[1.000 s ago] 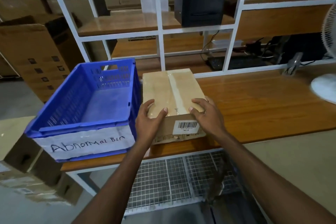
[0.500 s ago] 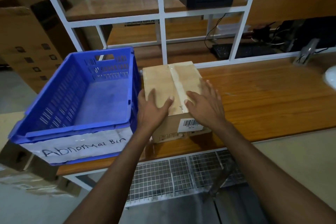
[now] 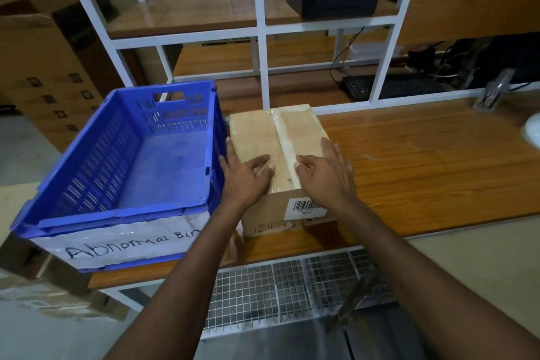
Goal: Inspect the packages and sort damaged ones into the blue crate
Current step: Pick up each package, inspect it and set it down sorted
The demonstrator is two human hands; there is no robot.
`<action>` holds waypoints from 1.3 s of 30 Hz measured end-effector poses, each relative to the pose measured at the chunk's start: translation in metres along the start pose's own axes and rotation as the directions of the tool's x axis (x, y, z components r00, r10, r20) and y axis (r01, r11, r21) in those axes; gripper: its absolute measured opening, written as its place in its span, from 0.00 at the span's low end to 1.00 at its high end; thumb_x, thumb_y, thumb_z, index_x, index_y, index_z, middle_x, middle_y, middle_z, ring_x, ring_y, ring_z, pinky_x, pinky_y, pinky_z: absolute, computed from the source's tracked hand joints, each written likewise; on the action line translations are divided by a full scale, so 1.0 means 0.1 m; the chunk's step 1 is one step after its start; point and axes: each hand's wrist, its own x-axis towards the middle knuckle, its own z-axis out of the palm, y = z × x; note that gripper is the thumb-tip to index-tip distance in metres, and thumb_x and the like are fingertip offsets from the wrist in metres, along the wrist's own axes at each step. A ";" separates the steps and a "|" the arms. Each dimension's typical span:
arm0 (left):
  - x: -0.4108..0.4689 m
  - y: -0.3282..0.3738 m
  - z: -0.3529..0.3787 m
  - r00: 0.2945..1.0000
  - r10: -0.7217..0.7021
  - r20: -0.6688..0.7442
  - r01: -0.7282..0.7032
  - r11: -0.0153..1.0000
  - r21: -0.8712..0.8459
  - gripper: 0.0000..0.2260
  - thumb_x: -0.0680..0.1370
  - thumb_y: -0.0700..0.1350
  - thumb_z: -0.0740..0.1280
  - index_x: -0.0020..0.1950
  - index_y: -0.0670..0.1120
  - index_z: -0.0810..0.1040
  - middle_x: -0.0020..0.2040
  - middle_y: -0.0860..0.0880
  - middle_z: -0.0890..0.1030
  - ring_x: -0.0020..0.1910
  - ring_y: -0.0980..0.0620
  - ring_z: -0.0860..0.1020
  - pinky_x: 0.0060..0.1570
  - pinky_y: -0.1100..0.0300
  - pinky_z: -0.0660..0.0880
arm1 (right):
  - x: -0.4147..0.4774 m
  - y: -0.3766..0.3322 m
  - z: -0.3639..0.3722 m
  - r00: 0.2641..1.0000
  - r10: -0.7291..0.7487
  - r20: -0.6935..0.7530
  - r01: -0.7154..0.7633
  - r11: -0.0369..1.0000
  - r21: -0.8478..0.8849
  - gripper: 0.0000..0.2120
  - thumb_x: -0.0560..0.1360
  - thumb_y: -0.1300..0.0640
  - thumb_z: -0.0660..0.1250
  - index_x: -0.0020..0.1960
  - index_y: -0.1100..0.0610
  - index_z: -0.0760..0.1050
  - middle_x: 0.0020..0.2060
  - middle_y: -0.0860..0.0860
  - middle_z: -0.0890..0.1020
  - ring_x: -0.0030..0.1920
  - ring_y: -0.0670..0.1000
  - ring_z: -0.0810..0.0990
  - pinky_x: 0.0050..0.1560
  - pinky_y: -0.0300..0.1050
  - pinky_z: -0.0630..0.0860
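One cardboard box (image 3: 277, 137) is the job in hand. It stands on the wooden table (image 3: 423, 169) near the front edge, just beside the right wall of the blue crate (image 3: 117, 210). It is closed, with a strip of clear tape (image 3: 285, 131) along the top seam and a barcode label (image 3: 304, 207) on the near face.

Both hands rest on the near half of the lid, one on each side of the tape. The left hand (image 3: 244, 178) lies over the left near corner, its fingers mostly straight and loosely spread, the outer ones along the edge next to the crate. The right hand (image 3: 327, 175) lies flat, its fingers fanned toward the right edge and its thumb pointing at the tape. Neither hand pinches anything.

This looks like the inspection step, feeling the lid and seam. The top shows no clear dent. The bottom of the near face looks rough, but it is too blurred to judge, and the other faces are hidden.

Next, the hands probably need a firm hold on opposite sides, so the box can be tipped or turned to show those faces. The crate, with a paper sign (image 3: 122, 245) reading "Abnormal Bin", holds nothing yet and is close enough for a short lift across.
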 end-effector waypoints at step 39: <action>-0.37 0.78 -0.59 0.939 0.276 -0.205 -0.233 0.949 0.211 0.62 0.69 0.58 0.80 0.83 0.55 0.33 0.85 0.49 0.40 0.82 0.39 0.54 0.73 0.36 0.65 | -0.66 0.00 -0.14 0.954 -0.050 -0.297 0.115 0.971 0.209 0.50 0.71 0.49 0.78 0.81 0.46 0.47 0.78 0.50 0.56 0.74 0.53 0.60 0.66 0.51 0.71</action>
